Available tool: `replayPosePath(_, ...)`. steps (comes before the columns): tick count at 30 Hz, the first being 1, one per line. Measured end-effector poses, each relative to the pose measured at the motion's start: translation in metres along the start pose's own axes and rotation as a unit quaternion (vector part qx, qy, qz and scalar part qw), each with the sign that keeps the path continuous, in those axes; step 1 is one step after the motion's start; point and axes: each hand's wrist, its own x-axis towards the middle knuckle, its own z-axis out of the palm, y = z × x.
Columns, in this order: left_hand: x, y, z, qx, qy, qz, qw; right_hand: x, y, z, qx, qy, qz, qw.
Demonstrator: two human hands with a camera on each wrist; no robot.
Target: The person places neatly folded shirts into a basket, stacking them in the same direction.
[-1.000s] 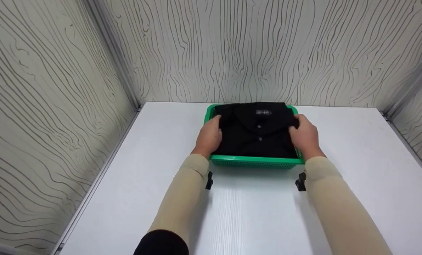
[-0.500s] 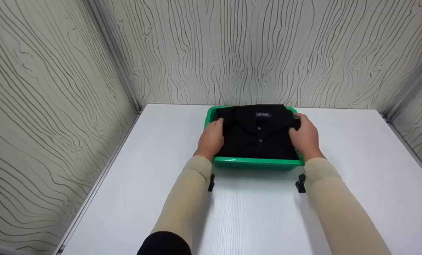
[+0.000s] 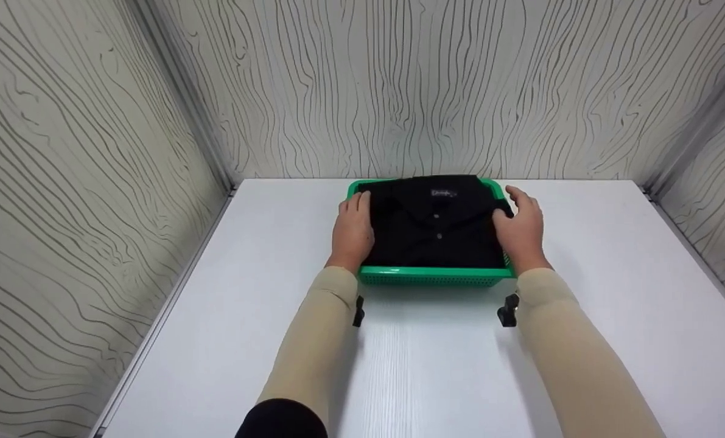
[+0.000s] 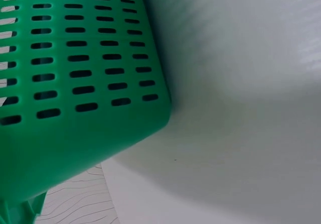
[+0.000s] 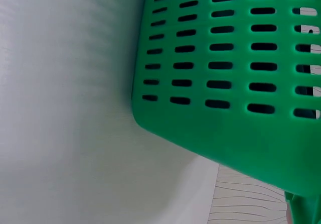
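A folded black collared shirt (image 3: pixel 423 246) lies in a green plastic basket (image 3: pixel 435 277), its label and two buttons facing up. My left hand (image 3: pixel 352 232) rests along the left rim with fingers extended, beside the shirt's edge. At the opposite side, my right hand (image 3: pixel 521 232) has its fingers raised and spread apart from the thumb, which is near the shirt's right edge; contact there is hard to tell. Both wrist views show only slotted basket walls, the left side (image 4: pixel 75 88) and the right side (image 5: pixel 220 83), with no fingers visible.
The basket stands on a white table (image 3: pixel 399 365), close to its back edge. Wood-grain patterned panels (image 3: pixel 362 91) rise behind and at both sides. Small black mounts (image 3: pixel 507 311) hang under the beige sleeves.
Both hands loosened: the left fingers straightened and shifted outward to the rim, and the right fingers lifted and spread. The shirt stays in the basket, and the view shifted slightly.
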Motion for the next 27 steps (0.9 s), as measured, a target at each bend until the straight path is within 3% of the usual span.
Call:
replayPosePath(4,-0.003,-0.003,0.001,-0.035,-0.006,-0.026,0.9990,-0.002,0.005,0.001,0.001,-0.018,0.009,0.9998)
replayPosePath(9,-0.004,-0.004,0.002,-0.088,0.018,-0.049,0.9947,-0.001,0.005,0.001,-0.021,-0.039,0.018,0.9989)
replayPosePath(16,-0.003,-0.005,0.001,-0.102,0.033,-0.050,0.9929,-0.003,0.004,0.001,-0.034,-0.048,0.024,0.9980)
replayPosePath(22,-0.008,-0.009,0.000,-0.114,0.014,-0.064,0.9912,-0.007,0.005,0.006,-0.034,-0.061,0.031,0.9971)
replayPosePath(27,-0.012,-0.014,-0.004,-0.163,-0.017,-0.075,0.9836,-0.007,0.006,-0.002,-0.037,-0.137,0.047,0.9888)
